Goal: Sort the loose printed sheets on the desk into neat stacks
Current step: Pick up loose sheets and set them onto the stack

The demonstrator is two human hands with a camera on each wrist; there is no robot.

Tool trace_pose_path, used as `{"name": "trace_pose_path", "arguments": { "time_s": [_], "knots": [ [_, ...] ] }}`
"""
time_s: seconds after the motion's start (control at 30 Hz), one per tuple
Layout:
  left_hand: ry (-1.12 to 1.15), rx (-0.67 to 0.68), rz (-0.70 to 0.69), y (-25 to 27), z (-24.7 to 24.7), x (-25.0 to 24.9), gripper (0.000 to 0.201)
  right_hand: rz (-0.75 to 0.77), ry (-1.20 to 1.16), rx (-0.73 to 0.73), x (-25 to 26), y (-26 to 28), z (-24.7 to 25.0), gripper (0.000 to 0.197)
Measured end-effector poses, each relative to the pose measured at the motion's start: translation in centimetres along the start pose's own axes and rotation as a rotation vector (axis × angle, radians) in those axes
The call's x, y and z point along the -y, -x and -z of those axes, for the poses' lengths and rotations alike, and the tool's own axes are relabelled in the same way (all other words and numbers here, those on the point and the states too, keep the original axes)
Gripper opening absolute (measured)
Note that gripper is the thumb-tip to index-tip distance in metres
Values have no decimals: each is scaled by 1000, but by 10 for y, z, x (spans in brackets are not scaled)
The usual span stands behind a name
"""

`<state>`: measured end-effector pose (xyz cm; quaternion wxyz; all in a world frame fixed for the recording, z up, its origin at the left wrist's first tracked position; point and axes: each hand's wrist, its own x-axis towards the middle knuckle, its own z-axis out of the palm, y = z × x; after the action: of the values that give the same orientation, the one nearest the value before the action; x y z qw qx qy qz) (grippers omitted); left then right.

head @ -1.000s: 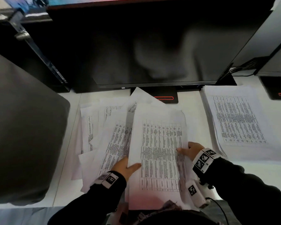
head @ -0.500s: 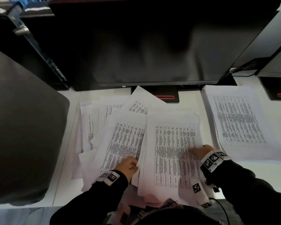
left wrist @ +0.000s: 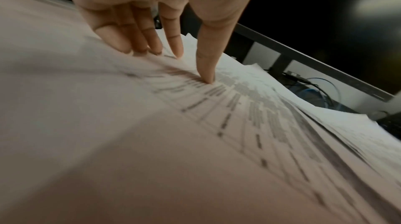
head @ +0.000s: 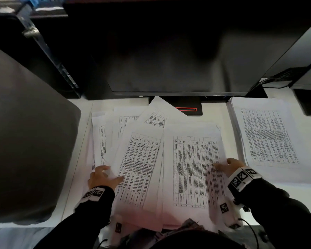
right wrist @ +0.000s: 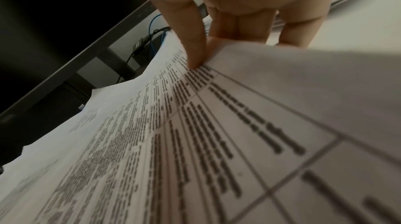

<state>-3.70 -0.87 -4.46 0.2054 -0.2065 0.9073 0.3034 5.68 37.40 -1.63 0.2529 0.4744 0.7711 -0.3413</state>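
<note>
My right hand [head: 229, 167] pinches the right edge of a printed sheet [head: 194, 168]: from the head view only the thumb shows, lying across the table of text, but the right wrist view shows that hand [right wrist: 240, 13] with the thumb on top and the other fingers [right wrist: 225, 27] tucked under the paper's edge, which curls up between them. My left hand [head: 101, 177] lies spread on the loose pile [head: 133, 150] of fanned, overlapping sheets on the left part of the white desk [head: 217, 112]. The left wrist view shows what the head view does not: the fingers [left wrist: 173, 39] of that hand [left wrist: 152, 13] are straight, their tips pressing down on the top page, and nothing is curled round the paper. Only the head view takes in the layout: the sheet I hold sits between the loose pile and a squared stack [head: 269, 137] well to the right, beside the foot of the dark monitor [head: 169, 51]. A dark chair back [head: 25, 132] fills the left side. Both wrist views catch cables under the monitor's lower edge, which the head view hides.
</note>
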Motion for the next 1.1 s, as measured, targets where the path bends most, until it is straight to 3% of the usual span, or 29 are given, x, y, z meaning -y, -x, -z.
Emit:
{"name": "trace_pose_path", "arguments": {
  "time_s": [0.1,0.23,0.43,0.6,0.93,1.03,1.1],
  "knots": [
    [15,30,-23,3,-3,-1,61,-1,-16,27,4,1,-7,64],
    [-63,-11,-31,4,-2,-4,66,20,-41,-53,8,1,-3,56],
    [-21,183,-72,6,1,-7,51,49,5,-35,7,-3,10,39],
    [29,184,-60,9,3,-11,52,82,92,10,15,3,8,48],
    [22,490,-267,30,-29,-27,41,85,102,158,40,25,-41,56],
    [102,485,-288,34,-32,-29,33,89,118,154,41,29,-43,55],
    [243,385,-244,33,-27,-32,19,78,68,119,38,28,-43,53]
  ]
}}
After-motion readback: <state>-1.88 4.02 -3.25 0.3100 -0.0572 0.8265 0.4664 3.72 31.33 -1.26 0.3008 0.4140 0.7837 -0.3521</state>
